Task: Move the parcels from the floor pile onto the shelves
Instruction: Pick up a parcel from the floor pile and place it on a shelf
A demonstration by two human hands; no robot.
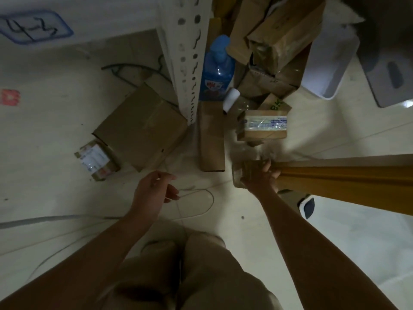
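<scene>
Head view: the right hand [261, 175] has its fingers curled round a small taped parcel [242, 175], seemingly lifted off the floor to go to the shelves. Just beyond that grip more parcels wait: a labelled box [264, 125] and a long carton [211, 139] by the shelf post [185, 59]. The left hand [154, 189], off to the grip's left, hangs loose and holds nothing, free to steady the load.

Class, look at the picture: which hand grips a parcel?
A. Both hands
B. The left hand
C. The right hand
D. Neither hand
C: the right hand curls round a small brown parcel, while the left hand hangs open, holding nothing.
</scene>
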